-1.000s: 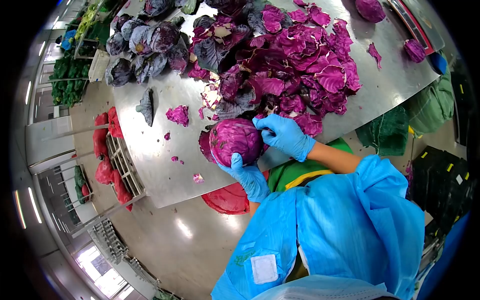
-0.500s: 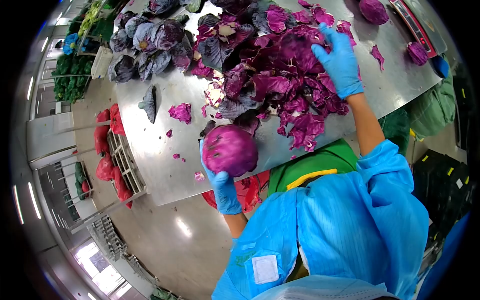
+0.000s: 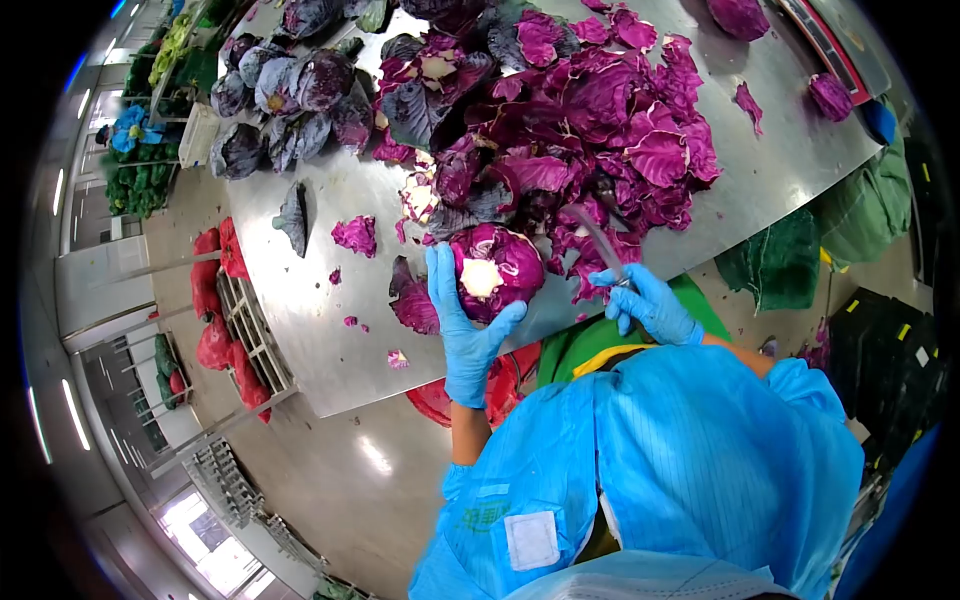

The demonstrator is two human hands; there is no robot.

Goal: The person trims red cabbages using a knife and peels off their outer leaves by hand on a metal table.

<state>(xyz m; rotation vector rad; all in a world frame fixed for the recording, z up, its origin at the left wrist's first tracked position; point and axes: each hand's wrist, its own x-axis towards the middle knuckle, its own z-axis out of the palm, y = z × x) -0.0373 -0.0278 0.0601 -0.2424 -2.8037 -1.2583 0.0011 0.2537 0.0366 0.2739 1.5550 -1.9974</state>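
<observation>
A red cabbage (image 3: 510,268) with its pale cut stem showing rests near the front edge of the metal table (image 3: 330,310). My left hand (image 3: 464,335), in a blue glove, cups it from the left and front, thumb and fingers spread around it. To the right, my gloved right hand (image 3: 650,305) is closed on a knife (image 3: 605,250), whose blurred blade points up and left. Loose purple leaves (image 3: 640,140) are heaped behind the cabbage. One dark leaf (image 3: 412,300) lies beside my left hand.
Dark uncut cabbages (image 3: 300,85) are piled at the back left. A scale (image 3: 825,45) stands at the back right, near a small cabbage (image 3: 830,97). Below the front edge are a red basket (image 3: 428,400) and green cloth. Another person (image 3: 132,130) is far left.
My right hand has come back from the leaf heap and now holds a knife. The cabbage has turned, showing its cut stem, and moved slightly right and up with my left hand.
</observation>
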